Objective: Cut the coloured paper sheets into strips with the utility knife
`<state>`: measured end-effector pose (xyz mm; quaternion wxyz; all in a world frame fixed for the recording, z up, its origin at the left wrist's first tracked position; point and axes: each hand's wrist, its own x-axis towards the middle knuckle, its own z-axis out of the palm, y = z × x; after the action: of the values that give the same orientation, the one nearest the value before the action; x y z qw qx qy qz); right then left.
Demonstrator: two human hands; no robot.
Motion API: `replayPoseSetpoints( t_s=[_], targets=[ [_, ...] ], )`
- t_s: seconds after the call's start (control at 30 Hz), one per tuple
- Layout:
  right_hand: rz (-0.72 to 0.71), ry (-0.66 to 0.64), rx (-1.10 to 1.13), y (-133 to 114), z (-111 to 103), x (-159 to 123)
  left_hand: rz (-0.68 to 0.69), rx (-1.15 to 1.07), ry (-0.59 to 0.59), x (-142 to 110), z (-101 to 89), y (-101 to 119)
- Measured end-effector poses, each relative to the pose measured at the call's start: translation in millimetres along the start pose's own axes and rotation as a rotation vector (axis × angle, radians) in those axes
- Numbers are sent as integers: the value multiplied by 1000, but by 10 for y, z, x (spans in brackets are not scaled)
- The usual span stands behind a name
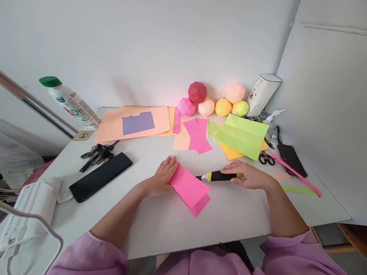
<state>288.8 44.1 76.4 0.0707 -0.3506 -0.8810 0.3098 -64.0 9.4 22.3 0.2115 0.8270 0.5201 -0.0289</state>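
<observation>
My left hand (pixel 166 172) holds down the left end of a folded pink paper (pixel 190 187), its fingers pressed together. On the right, the paper's layers stand slightly apart. My right hand (pixel 246 174) is closed around the black and yellow-green handle of a utility knife (pixel 217 176). The knife lies low over the table with its blade pointing left, at the paper's upper edge. Part of the blade seems to be hidden by the paper, and I cannot tell whether it sits between the layers.
Behind my hands lie pink sheets (pixel 199 134), a green sheet (pixel 243 135) and peach paper (pixel 112 124). Paper balls (pixel 197 92) line the wall. Scissors (pixel 266 158) and a dark phone-like slab (pixel 291 159) are right; keys (pixel 99 154), a black phone (pixel 100 177) and a power strip (pixel 34 211) left.
</observation>
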Motion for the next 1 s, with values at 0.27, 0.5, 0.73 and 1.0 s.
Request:
replayPoseSetpoints(
  t_s=[0.27,0.5,0.73,1.0],
  targets=[
    [-10,47,-61,-35,158,109,-10,-18,-35,-20,-10,18],
    [19,125,-136,-188,314,247,36,-13,45,5,61,-16],
    [-3,181,-194,-341,454,386,-70,146,239,140,373,39],
    [-43,227,-243,-372,531,520,-65,220,323,151,465,29]
  ],
)
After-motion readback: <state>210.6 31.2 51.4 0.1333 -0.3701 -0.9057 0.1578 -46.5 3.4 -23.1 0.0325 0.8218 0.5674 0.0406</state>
